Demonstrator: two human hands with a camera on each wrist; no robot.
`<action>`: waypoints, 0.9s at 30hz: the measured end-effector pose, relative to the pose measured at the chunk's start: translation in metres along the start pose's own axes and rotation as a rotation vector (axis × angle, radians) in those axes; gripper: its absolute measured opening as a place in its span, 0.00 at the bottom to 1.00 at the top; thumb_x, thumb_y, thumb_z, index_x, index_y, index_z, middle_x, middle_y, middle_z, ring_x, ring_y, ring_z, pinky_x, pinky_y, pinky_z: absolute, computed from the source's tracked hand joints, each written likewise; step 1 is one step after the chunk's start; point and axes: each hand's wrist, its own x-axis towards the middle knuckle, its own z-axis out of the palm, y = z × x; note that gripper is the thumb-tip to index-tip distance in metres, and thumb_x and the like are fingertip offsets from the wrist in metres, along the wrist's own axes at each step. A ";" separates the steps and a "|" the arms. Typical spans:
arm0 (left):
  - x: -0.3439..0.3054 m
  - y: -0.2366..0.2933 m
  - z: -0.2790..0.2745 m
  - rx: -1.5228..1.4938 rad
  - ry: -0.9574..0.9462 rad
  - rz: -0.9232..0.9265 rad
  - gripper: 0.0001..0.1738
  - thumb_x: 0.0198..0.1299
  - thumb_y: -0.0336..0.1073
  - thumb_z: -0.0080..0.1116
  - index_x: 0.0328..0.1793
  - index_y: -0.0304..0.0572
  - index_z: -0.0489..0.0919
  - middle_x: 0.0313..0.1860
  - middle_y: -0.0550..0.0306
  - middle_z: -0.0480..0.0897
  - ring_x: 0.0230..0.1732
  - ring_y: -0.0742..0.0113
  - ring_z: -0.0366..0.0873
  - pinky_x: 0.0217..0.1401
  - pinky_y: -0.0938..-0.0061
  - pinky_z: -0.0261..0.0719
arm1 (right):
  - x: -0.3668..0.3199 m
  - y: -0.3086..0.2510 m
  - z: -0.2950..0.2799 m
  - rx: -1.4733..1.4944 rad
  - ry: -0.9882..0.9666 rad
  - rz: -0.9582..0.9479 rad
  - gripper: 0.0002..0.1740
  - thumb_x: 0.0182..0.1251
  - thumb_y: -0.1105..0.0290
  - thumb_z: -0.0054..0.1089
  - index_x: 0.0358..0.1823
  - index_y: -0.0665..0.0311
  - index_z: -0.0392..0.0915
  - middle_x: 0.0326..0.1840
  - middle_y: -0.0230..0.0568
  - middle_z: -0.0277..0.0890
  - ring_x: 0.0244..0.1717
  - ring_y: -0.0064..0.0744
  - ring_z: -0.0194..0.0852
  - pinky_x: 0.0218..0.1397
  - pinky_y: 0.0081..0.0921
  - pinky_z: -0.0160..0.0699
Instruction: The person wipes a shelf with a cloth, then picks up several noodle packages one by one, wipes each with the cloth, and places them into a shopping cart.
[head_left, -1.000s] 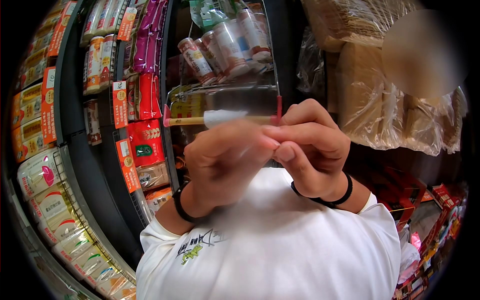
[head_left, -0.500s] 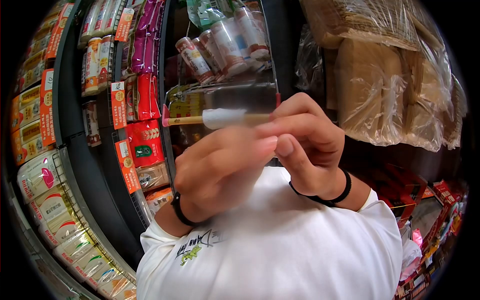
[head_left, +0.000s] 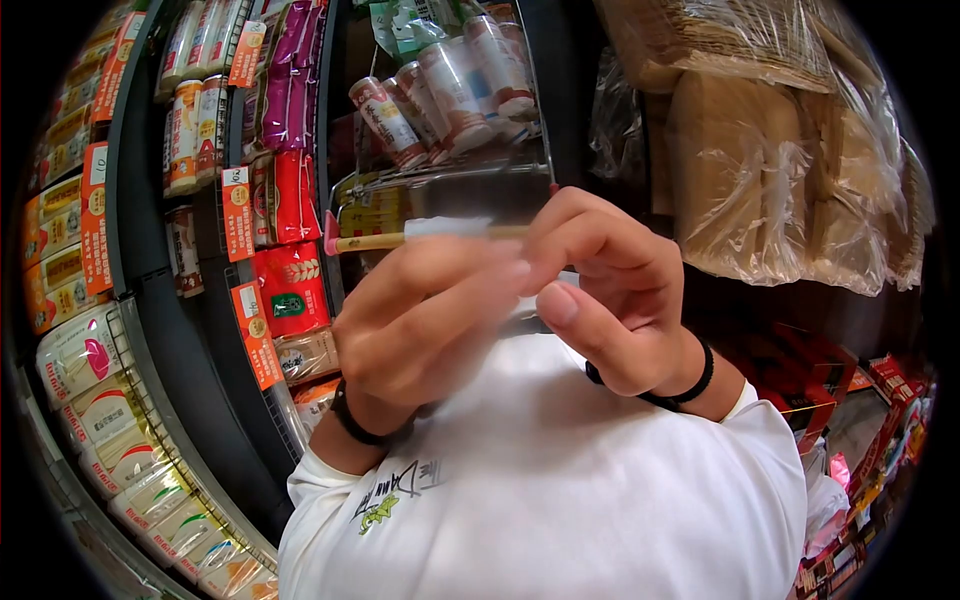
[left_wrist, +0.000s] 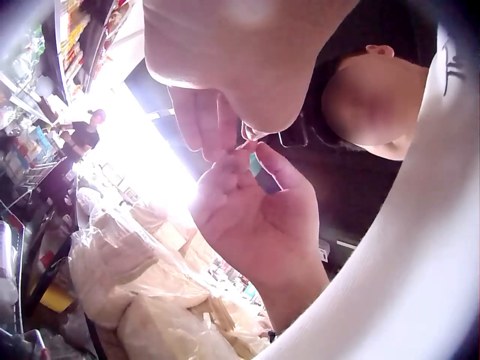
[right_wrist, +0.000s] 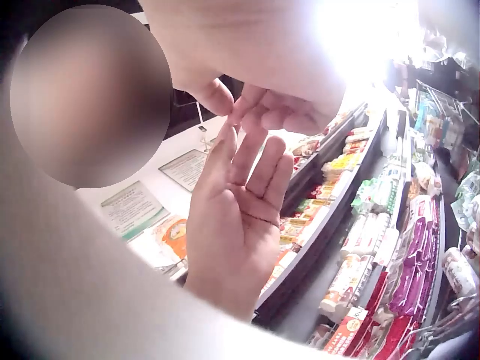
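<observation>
My left hand (head_left: 430, 315) and right hand (head_left: 615, 290) are raised together before my chest, fingertips meeting. In the right wrist view, the left palm (right_wrist: 244, 232) shows with its fingers fairly straight, the tips right at the bent fingers of the right hand (right_wrist: 255, 67). The right thumb (head_left: 560, 303) stands apart from its bent index finger. Seen from the left wrist, the right palm (left_wrist: 259, 225) meets the fingers of the left hand (left_wrist: 232, 67). No object shows between them. Motion blurs the left fingers in the head view.
Beyond the hands is a shopping cart's handle (head_left: 370, 242), with tube-shaped packages (head_left: 455, 95) in the cart. Shelves of packaged goods (head_left: 290, 290) line the left. Plastic-wrapped brown bundles (head_left: 740, 180) stand at the right. A person (left_wrist: 84, 135) stands far off.
The left hand has shifted slightly left and its fingers have spread. The right thumb has parted from the other fingertips. The cart has stayed in place.
</observation>
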 end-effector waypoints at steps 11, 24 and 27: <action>-0.008 -0.004 -0.004 0.007 -0.046 -0.048 0.09 0.67 0.27 0.62 0.51 0.31 0.82 0.45 0.38 0.87 0.43 0.49 0.87 0.48 0.59 0.87 | -0.003 0.000 0.008 0.048 0.079 0.103 0.04 0.71 0.78 0.63 0.41 0.73 0.82 0.39 0.38 0.78 0.34 0.19 0.76 0.37 0.17 0.75; -0.015 -0.015 -0.001 -0.148 0.030 -0.003 0.16 0.54 0.16 0.67 0.50 0.29 0.86 0.44 0.44 0.86 0.40 0.53 0.86 0.42 0.68 0.86 | -0.003 -0.007 0.016 0.224 0.107 0.262 0.06 0.74 0.74 0.63 0.41 0.72 0.80 0.35 0.32 0.78 0.35 0.15 0.75 0.37 0.16 0.74; -0.012 -0.013 -0.001 -0.115 0.013 0.022 0.17 0.52 0.17 0.68 0.50 0.30 0.86 0.44 0.43 0.85 0.41 0.53 0.86 0.42 0.67 0.86 | -0.004 -0.005 0.013 0.164 0.107 0.234 0.06 0.72 0.75 0.64 0.40 0.72 0.80 0.35 0.33 0.79 0.35 0.16 0.75 0.37 0.16 0.74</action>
